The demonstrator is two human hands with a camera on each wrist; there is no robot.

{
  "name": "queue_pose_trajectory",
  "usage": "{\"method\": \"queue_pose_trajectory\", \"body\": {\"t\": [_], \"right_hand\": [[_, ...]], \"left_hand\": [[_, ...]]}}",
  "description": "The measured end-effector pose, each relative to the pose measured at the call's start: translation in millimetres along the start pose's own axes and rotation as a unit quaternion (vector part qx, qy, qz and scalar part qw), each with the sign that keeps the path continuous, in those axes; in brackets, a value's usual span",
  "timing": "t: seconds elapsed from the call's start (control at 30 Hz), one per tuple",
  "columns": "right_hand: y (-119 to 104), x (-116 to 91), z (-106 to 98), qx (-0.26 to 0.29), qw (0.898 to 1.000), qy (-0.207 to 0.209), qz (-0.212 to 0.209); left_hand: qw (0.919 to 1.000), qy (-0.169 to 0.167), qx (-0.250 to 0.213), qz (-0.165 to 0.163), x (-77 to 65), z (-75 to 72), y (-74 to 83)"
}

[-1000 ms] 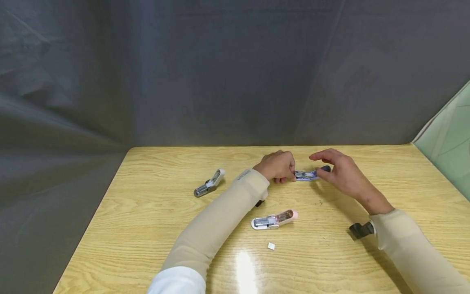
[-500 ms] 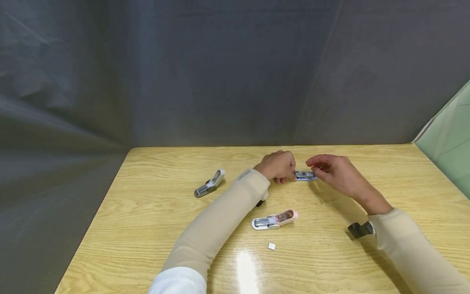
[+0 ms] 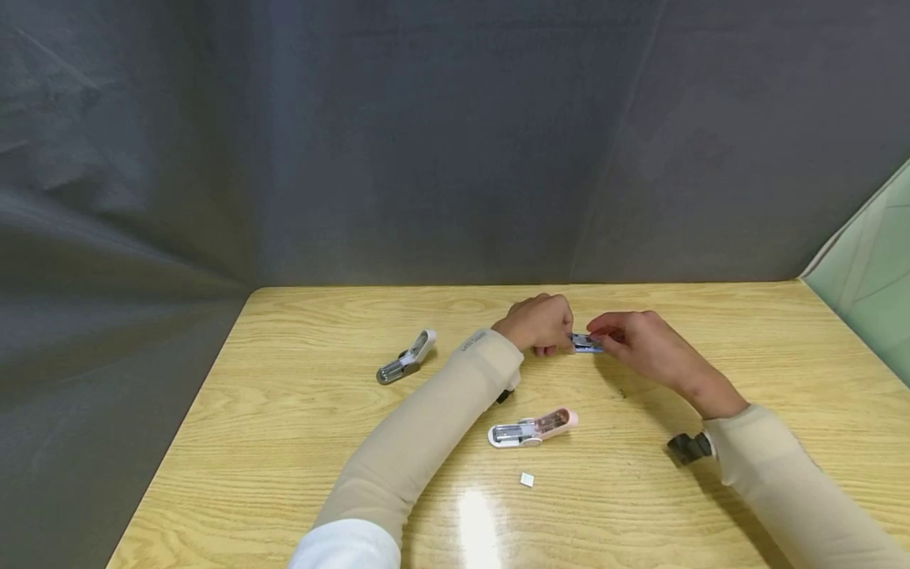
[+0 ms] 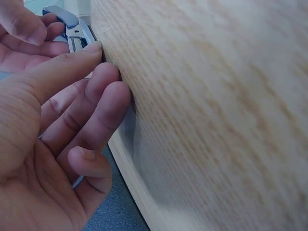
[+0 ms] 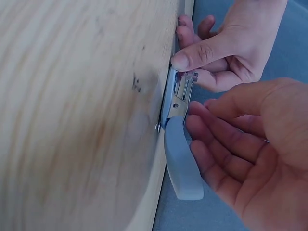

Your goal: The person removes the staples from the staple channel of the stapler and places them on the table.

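A light-blue stapler (image 5: 182,159) lies near the back of the table, its top cover swung away from the metal staple channel (image 5: 183,94). My left hand (image 3: 538,324) pinches the stapler's far end between thumb and fingers, the thumb pressing on the base in the right wrist view. From the other side my right hand (image 3: 650,348) reaches in with fingers loosely bent. Its fingertips (image 5: 196,108) are right at the side of the channel, beside the cover's hinge. In the head view this hand covers much of the stapler.
A white and pink stapler (image 3: 533,428) lies opened out nearer the front, with a small white square piece (image 3: 527,480) before it. A grey and white stapler (image 3: 407,358) lies opened to the left. A dark sheet (image 3: 441,142) stands behind the wooden table (image 3: 284,442).
My right hand has moved left and down along the stapler, from its cover end toward the channel, its thumb and fingers drawing closer together. My left hand has stayed in place.
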State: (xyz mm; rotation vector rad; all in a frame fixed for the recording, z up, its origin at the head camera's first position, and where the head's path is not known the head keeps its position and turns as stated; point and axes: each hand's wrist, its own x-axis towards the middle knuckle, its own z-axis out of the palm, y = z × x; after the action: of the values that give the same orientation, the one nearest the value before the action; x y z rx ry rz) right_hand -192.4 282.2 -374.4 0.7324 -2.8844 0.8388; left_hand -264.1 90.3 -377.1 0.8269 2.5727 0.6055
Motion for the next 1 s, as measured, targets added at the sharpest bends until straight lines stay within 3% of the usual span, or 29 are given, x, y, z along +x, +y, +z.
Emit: {"method": "queue_pose_trajectory", "body": {"t": [0.57, 0.83, 1.0], "right_hand": [[-7, 8, 7, -0.052, 0.999, -0.006, -0.002], [-7, 8, 12, -0.072, 0.997, 0.018, 0.018], [-5, 8, 12, -0.048, 0.997, 0.034, 0.041]], "left_hand": [[1.0000, 0.008, 0.003, 0.001, 0.1, 1.7, -2.4], [1.0000, 0.006, 0.002, 0.002, 0.6, 1.9, -1.1], [1.0000, 0.006, 0.001, 0.002, 1.6, 1.8, -0.3]]}}
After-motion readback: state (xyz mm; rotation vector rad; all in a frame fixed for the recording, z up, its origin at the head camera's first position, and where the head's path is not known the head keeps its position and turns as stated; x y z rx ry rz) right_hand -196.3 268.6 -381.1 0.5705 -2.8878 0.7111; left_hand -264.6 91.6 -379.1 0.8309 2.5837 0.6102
